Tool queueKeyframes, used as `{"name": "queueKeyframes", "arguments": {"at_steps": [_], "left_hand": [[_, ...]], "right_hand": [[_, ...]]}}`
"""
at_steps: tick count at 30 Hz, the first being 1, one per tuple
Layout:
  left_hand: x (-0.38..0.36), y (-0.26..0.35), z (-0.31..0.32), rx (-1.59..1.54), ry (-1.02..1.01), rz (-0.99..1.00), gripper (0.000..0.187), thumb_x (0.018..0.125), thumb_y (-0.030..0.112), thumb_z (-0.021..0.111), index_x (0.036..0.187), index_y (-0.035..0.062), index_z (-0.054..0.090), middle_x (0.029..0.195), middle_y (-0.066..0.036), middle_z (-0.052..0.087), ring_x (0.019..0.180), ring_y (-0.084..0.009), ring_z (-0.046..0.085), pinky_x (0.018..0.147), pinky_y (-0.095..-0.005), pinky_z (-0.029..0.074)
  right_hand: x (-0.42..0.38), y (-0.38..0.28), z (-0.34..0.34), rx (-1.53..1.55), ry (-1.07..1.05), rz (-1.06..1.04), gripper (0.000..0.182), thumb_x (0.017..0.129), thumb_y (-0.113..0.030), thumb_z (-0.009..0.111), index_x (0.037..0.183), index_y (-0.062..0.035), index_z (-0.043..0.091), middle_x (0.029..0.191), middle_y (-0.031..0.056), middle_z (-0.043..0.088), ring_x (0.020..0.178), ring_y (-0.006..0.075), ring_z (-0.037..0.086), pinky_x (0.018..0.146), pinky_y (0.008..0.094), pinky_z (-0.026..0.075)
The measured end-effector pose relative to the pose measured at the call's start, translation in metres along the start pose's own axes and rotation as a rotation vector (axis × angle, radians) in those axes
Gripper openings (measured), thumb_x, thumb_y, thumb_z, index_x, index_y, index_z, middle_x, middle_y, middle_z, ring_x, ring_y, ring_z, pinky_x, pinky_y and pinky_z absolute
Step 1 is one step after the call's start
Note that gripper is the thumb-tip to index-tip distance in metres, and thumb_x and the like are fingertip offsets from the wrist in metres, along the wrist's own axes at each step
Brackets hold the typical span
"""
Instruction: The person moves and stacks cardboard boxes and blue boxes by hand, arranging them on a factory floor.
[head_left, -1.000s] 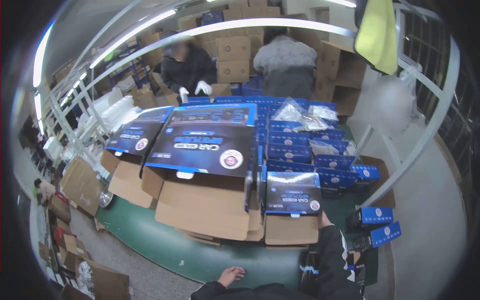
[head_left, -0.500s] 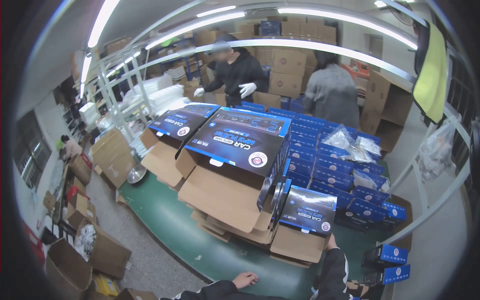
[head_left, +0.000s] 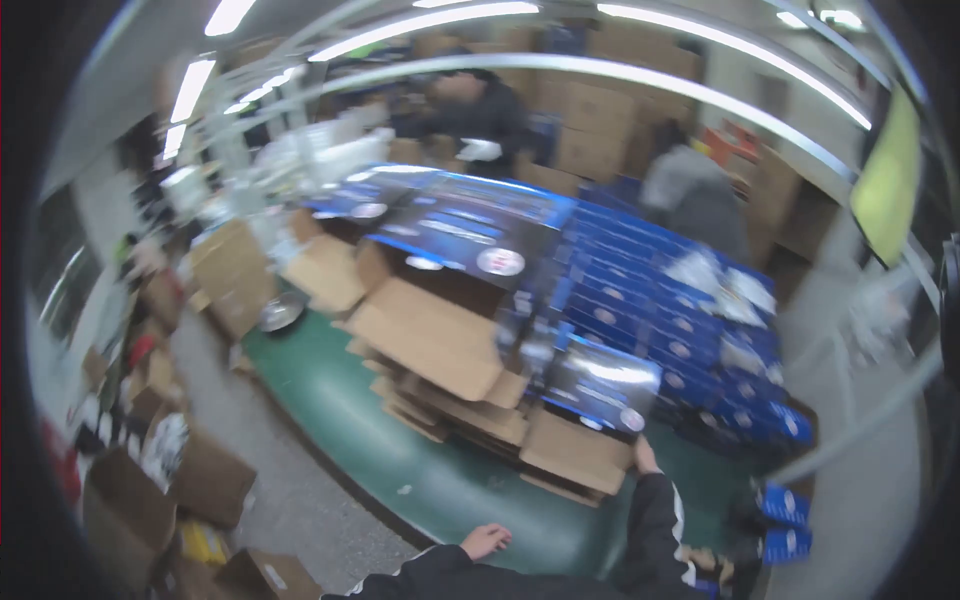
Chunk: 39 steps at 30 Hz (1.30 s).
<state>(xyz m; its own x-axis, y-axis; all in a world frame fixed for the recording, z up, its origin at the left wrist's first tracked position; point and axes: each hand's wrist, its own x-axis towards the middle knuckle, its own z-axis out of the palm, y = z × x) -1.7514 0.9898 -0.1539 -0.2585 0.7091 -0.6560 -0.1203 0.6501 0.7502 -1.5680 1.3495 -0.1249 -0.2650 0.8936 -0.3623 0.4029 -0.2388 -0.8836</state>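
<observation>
Near the bottom centre, my left hand (head_left: 487, 541) hovers over the green table (head_left: 330, 400), fingers loosely apart and holding nothing. My right hand (head_left: 645, 456) is at the right side of a small blue-and-black box (head_left: 604, 385), whose brown cardboard flap (head_left: 575, 455) hangs open toward me. The fingers are partly hidden and blurred there, so their grip does not show. Left of it, a larger blue-and-black box (head_left: 470, 225) lies on a stack of similar boxes with brown flaps (head_left: 430, 335) open.
Rows of blue boxes (head_left: 640, 300) with plastic bags (head_left: 700, 270) stand behind right. Two people (head_left: 480, 115) (head_left: 700, 195) are beyond the table. A metal bowl (head_left: 281, 313) is at the left edge. Open cartons (head_left: 130, 510) lie lower left, and a metal frame (head_left: 870, 410) crosses the right.
The view has shifted and blurred, with the table and boxes sitting differently in it. My right hand remains at the small box's side; my left hand is still above the table.
</observation>
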Motion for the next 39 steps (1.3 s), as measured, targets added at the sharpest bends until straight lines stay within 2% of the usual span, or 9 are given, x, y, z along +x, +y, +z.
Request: {"name": "queueKeyframes", "arguments": {"at_steps": [6,12,18,21,24,28,32,36,39], "left_hand": [[-0.025,0.03,0.021,0.094,-0.212,0.049,0.02,0.089,0.018,0.046,0.093,0.0092,0.064,0.092,-0.005,0.066,0.079,-0.0137,0.064,0.067,-0.0229,0.047],[-0.011,0.049,0.062,0.283,-0.47,0.072,0.02,0.091,0.019,0.045,0.094,0.0101,0.063,0.094,-0.006,0.066,0.083,-0.0168,0.064,0.072,-0.0264,0.048],[-0.042,0.091,0.122,0.398,-0.8,0.196,0.04,0.094,0.035,0.047,0.115,0.0037,0.06,0.114,-0.009,0.062,0.103,-0.0174,0.058,0.092,-0.03,0.045],[-0.085,0.131,0.144,0.047,-0.77,0.003,0.038,0.091,0.034,0.058,0.118,0.009,0.051,0.116,-0.003,0.056,0.107,-0.009,0.051,0.09,-0.0275,0.043],[-0.123,0.172,0.129,-0.065,-0.742,0.408,0.043,0.09,0.022,0.057,0.129,0.005,0.047,0.129,-0.009,0.051,0.121,-0.0196,0.046,0.103,-0.0332,0.036],[-0.167,0.227,0.068,0.204,-1.045,0.795,0.038,0.095,0.019,0.053,0.132,0.011,0.05,0.129,-0.002,0.053,0.117,-0.0121,0.047,0.101,-0.0299,0.038],[-0.184,0.241,0.03,0.379,-1.267,1.074,0.038,0.096,0.01,0.047,0.134,0.0128,0.048,0.134,-0.002,0.049,0.117,-0.0136,0.051,0.099,-0.025,0.042],[-0.204,0.239,0.007,0.108,-0.763,0.796,0.028,0.086,0.009,0.064,0.114,0.0052,0.063,0.11,-0.008,0.064,0.102,-0.0097,0.056,0.095,-0.0252,0.048],[-0.195,0.234,0.0,-0.054,-0.499,0.968,0.03,0.074,0.003,0.075,0.103,0.0002,0.068,0.104,-0.014,0.067,0.098,-0.0186,0.063,0.093,-0.0288,0.05]], "right_hand": [[-0.164,0.027,-0.09,-0.391,0.625,-0.022,0.048,0.083,-0.037,0.059,0.121,-0.0075,0.056,0.121,0.0127,0.058,0.114,0.0294,0.051,0.101,0.0382,0.036],[-0.313,0.066,-0.071,-0.698,0.395,0.565,0.124,0.06,-0.077,0.06,0.146,-0.0074,0.005,0.147,0.0295,0.002,0.136,0.0493,0.003,0.107,0.0595,0.009],[-0.35,0.057,-0.007,-0.81,0.636,0.243,0.067,0.084,-0.031,0.062,0.14,-0.0117,0.032,0.144,0.0283,0.024,0.134,0.0491,0.018,0.107,0.0603,0.017],[-0.372,0.0,0.014,-0.607,0.726,-0.024,0.065,0.07,-0.023,0.063,0.129,-0.0056,0.043,0.128,0.0198,0.046,0.12,0.0414,0.038,0.098,0.0514,0.029],[-0.411,-0.043,0.024,-0.471,0.541,-0.352,0.083,0.079,-0.03,0.065,0.142,-0.0038,0.017,0.145,0.0172,0.024,0.134,0.0438,0.015,0.108,0.052,0.018],[-0.45,-0.093,-0.021,-0.093,1.032,-0.254,0.104,0.073,-0.057,0.067,0.144,-0.0039,0.013,0.148,0.0201,0.018,0.138,0.0333,0.018,0.112,0.0474,0.017],[-0.446,-0.112,-0.032,0.288,1.263,-0.262,0.082,0.079,-0.058,0.063,0.137,-0.0098,0.029,0.128,0.0118,0.04,0.123,0.0256,0.037,0.104,0.0381,0.03],[-0.436,-0.13,-0.014,0.384,1.378,-0.438,0.036,0.085,-0.024,0.065,0.115,-0.0074,0.052,0.099,0.0056,0.056,0.099,0.0193,0.054,0.093,0.0324,0.043],[-0.434,-0.138,0.001,0.292,1.351,-0.503,0.03,0.085,-0.017,0.057,0.112,-0.0043,0.059,0.105,0.0094,0.064,0.102,0.0237,0.058,0.093,0.038,0.046]]}}
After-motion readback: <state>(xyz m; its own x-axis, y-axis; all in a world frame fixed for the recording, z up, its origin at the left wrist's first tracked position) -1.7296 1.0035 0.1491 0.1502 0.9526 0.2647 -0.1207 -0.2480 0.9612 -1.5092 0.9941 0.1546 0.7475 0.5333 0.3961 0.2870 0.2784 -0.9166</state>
